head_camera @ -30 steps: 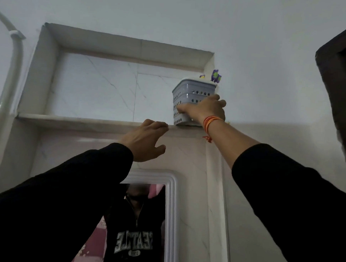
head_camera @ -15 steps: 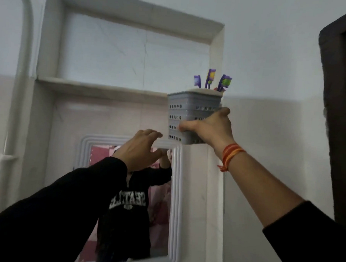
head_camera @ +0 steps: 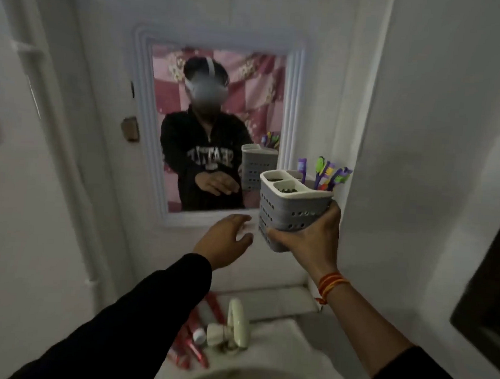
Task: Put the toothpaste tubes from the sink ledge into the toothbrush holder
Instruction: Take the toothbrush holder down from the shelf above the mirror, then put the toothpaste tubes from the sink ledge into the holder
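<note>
My right hand [head_camera: 310,239] grips a grey perforated toothbrush holder [head_camera: 291,204] with a white rim, held in the air in front of the mirror. Several purple and green toothbrushes [head_camera: 326,176] stand in its far compartment; the two near compartments look empty. My left hand [head_camera: 226,240] hovers open just left of the holder, fingers spread, touching nothing. Red and white toothpaste tubes [head_camera: 197,334] lie on the sink ledge [head_camera: 277,303] below, left of the tap, partly hidden by my left sleeve.
A cream tap [head_camera: 234,324] stands on the ledge over the sink basin [head_camera: 233,378]. A white-framed mirror [head_camera: 214,129] hangs on the wall ahead. A white pipe [head_camera: 21,50] runs down the left wall. A dark door frame [head_camera: 489,306] is at the right.
My right hand has brought the holder down from the high shelf to mirror height. The view has tilted down, showing the sink ledge and tubes. My left hand has lowered too.
</note>
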A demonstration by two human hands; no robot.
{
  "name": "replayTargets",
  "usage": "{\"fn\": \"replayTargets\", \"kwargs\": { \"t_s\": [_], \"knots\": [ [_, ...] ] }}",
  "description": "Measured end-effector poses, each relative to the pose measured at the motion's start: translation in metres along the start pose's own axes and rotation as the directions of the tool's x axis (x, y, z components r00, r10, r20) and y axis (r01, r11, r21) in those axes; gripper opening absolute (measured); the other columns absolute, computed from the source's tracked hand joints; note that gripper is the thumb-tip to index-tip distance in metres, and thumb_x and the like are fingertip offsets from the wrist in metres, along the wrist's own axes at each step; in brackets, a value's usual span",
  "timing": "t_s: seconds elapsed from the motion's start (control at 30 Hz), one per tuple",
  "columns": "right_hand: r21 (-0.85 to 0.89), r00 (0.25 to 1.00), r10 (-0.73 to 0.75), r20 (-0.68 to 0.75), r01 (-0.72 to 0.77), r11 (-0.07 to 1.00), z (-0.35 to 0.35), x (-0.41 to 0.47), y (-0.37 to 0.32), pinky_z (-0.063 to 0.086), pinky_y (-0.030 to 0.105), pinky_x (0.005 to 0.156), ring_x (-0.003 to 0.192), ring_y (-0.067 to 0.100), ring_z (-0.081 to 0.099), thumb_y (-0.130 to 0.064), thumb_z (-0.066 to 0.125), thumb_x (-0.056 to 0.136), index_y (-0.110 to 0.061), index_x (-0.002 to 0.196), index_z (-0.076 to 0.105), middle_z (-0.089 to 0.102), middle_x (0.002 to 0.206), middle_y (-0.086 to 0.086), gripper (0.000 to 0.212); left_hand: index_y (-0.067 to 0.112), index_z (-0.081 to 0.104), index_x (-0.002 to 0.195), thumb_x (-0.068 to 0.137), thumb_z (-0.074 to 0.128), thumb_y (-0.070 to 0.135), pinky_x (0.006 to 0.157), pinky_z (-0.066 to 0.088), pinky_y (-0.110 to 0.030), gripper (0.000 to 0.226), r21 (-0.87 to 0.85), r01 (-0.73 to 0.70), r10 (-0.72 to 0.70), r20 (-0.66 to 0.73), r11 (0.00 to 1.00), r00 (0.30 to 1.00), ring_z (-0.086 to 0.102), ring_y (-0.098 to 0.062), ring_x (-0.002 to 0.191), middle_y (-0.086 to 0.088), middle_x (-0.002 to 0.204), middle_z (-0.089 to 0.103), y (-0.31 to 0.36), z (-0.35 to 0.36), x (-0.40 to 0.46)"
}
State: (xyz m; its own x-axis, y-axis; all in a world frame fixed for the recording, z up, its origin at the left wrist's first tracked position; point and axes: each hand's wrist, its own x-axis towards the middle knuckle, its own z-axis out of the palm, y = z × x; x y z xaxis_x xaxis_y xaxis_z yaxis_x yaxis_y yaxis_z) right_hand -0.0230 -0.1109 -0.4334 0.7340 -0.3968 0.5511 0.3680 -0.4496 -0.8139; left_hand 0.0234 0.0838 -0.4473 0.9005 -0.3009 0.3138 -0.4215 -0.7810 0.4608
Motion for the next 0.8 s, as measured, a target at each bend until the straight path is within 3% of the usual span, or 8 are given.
{"fn": "replayTargets", "kwargs": {
  "t_s": [0.2, 0.3, 0.37, 0.47, 0.6, 0.67, 0.8],
  "knots": [
    [-0.066, 0.983, 0.175, 0.060, -0.171, 0.983, 0.015, -0.083, 0.108, 0.048, 0.032, 0.099, 0.125, 0.022, 0.052, -0.046, 0.096, 0.028, -0.013, 0.143, 0.029, 0.044, 0.135, 0.005, 0.137, 0.017, 0.055, 0.145, 0.098, 0.056, 0.046, 0.111, 0.039, -0.028, 0.055, 0.016, 0.217, -0.214, 0.235, 0.976, 0.948, 0.052, -0.019, 0.136, 0.000, 0.149, 0.055, -0.051, 0.077, -0.027],
    [-0.067, 0.963, 0.254, 0.094, -0.249, 0.966, 0.021, -0.119, 0.147, 0.050, 0.032, 0.096, 0.119, 0.022, 0.055, -0.038, 0.096, 0.027, -0.017, 0.139, 0.032, 0.047, 0.130, 0.003, 0.131, 0.015, 0.069, 0.126, 0.098, 0.056, 0.045, 0.099, 0.046, -0.028, 0.043, 0.034, 0.369, -0.359, 0.329, 0.929, 0.873, 0.062, -0.023, 0.122, -0.004, 0.130, 0.069, -0.073, 0.103, -0.027],
    [-0.086, 0.946, 0.306, 0.106, -0.298, 0.951, 0.025, -0.139, 0.168, 0.051, 0.034, 0.093, 0.117, 0.025, 0.056, -0.037, 0.095, 0.029, -0.016, 0.137, 0.033, 0.048, 0.126, 0.005, 0.126, 0.013, 0.074, 0.109, 0.098, 0.054, 0.041, 0.089, 0.047, -0.028, 0.036, 0.066, 0.449, -0.442, 0.349, 0.891, 0.826, 0.066, -0.027, 0.111, -0.008, 0.114, 0.074, -0.086, 0.117, -0.023],
    [-0.108, 0.913, 0.391, 0.117, -0.380, 0.919, 0.027, -0.161, 0.190, 0.053, 0.039, 0.089, 0.114, 0.028, 0.057, -0.035, 0.095, 0.028, -0.016, 0.134, 0.034, 0.046, 0.123, 0.002, 0.124, 0.013, 0.076, 0.110, 0.093, 0.060, 0.038, 0.089, 0.050, -0.026, 0.034, 0.160, 0.528, -0.547, 0.372, 0.834, 0.750, 0.067, -0.026, 0.109, -0.008, 0.111, 0.075, -0.100, 0.131, -0.016],
    [-0.103, 0.901, 0.410, 0.143, -0.399, 0.911, 0.027, -0.179, 0.213, 0.054, 0.044, 0.092, 0.117, 0.025, 0.056, -0.030, 0.099, 0.028, -0.019, 0.135, 0.035, 0.044, 0.125, -0.004, 0.125, 0.005, 0.074, 0.099, 0.086, 0.061, 0.036, 0.071, 0.050, -0.027, 0.037, 0.301, 0.580, -0.653, 0.393, 0.757, 0.647, 0.068, -0.025, 0.086, -0.009, 0.093, 0.074, -0.114, 0.154, -0.008],
    [-0.103, 0.898, 0.406, 0.169, -0.394, 0.913, 0.028, -0.184, 0.221, 0.052, 0.040, 0.092, 0.118, 0.025, 0.055, -0.028, 0.100, 0.029, -0.018, 0.136, 0.035, 0.042, 0.124, -0.004, 0.126, 0.007, 0.071, 0.102, 0.086, 0.060, 0.038, 0.075, 0.051, -0.029, 0.037, 0.347, 0.580, -0.676, 0.377, 0.737, 0.633, 0.069, -0.026, 0.094, -0.011, 0.103, 0.074, -0.124, 0.167, -0.005],
    [-0.093, 0.898, 0.370, 0.238, -0.358, 0.929, 0.030, -0.188, 0.235, 0.047, 0.029, 0.100, 0.121, 0.017, 0.047, -0.027, 0.102, 0.030, -0.009, 0.139, 0.032, 0.036, 0.128, -0.003, 0.131, 0.004, 0.054, 0.141, 0.091, 0.066, 0.039, 0.104, 0.047, -0.033, 0.063, 0.333, 0.646, -0.726, 0.339, 0.687, 0.598, 0.057, -0.030, 0.131, -0.016, 0.143, 0.058, -0.134, 0.186, -0.001]
  ]
}}
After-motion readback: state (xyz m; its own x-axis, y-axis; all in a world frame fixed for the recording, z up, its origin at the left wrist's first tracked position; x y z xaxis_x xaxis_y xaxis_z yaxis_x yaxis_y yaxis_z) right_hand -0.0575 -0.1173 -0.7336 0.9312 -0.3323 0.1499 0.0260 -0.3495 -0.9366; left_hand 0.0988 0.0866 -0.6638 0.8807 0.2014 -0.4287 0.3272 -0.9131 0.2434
